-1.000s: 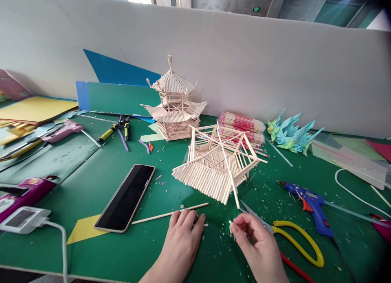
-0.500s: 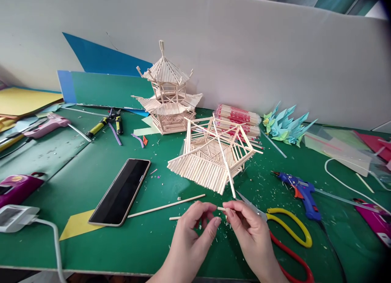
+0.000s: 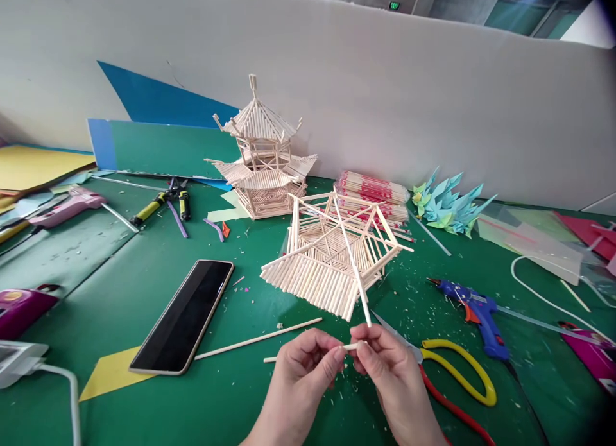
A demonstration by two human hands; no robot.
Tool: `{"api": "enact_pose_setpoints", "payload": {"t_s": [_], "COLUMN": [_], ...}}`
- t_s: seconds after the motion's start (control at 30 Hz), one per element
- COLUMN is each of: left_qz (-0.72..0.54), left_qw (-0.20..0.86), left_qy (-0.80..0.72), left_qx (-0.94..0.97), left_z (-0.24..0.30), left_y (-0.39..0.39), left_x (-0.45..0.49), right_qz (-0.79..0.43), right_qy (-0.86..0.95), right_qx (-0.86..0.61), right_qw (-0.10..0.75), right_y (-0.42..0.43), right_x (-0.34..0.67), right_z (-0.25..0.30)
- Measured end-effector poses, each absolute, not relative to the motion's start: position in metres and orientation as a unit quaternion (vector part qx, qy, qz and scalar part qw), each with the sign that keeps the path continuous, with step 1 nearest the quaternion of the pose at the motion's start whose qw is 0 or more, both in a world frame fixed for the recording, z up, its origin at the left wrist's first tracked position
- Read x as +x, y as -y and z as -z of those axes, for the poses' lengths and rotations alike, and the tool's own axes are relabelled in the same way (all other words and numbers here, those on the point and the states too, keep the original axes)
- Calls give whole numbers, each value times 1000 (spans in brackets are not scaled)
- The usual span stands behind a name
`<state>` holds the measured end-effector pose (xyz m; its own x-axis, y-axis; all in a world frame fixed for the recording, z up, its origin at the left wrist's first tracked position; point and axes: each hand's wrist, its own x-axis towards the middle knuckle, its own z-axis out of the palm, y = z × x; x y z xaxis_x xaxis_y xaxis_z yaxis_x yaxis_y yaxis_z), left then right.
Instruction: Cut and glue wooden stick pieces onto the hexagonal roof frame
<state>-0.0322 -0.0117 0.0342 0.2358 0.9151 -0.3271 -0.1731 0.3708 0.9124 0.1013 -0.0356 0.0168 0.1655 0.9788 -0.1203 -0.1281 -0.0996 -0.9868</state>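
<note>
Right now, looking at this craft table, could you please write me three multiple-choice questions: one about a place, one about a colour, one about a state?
1. Where does the phone lie?
A. to the left of the hands, on the green mat
B. on top of the finished stick pagoda
C. under the blue glue gun

2. What colour is the glue gun to the right of the hands?
A. pink
B. blue
C. white

3. What are the left hand and right hand doing?
A. resting flat on the mat
B. gripping the scissors
C. pinching one short wooden stick between their fingertips

Answers: 1 A, the dark screen lies flat on the mat, left of both hands. 2 B, its body is blue with an orange trigger. 3 C, each hand's fingertips close on one end of the stick, above the mat.
</note>
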Motion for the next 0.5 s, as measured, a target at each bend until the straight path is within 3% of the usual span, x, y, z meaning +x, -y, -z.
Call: {"api": "enact_pose_setpoints", "payload": {"t_s": [0.27, 0.5], "left_qz": [-371, -337], "left_qw": [552, 565], "left_qy": [-481, -472], "left_qx": [571, 587], "left_z": [-33, -34], "left_y": [15, 15], "left_x": [-35, -34], "right_qz": [-552, -518], "right_qy": [371, 453], "right_qx": [-523, -544], "right_qw": [534, 480], "right_y": [30, 27], "right_x": [101, 105], "right_z": [-16, -25]}}
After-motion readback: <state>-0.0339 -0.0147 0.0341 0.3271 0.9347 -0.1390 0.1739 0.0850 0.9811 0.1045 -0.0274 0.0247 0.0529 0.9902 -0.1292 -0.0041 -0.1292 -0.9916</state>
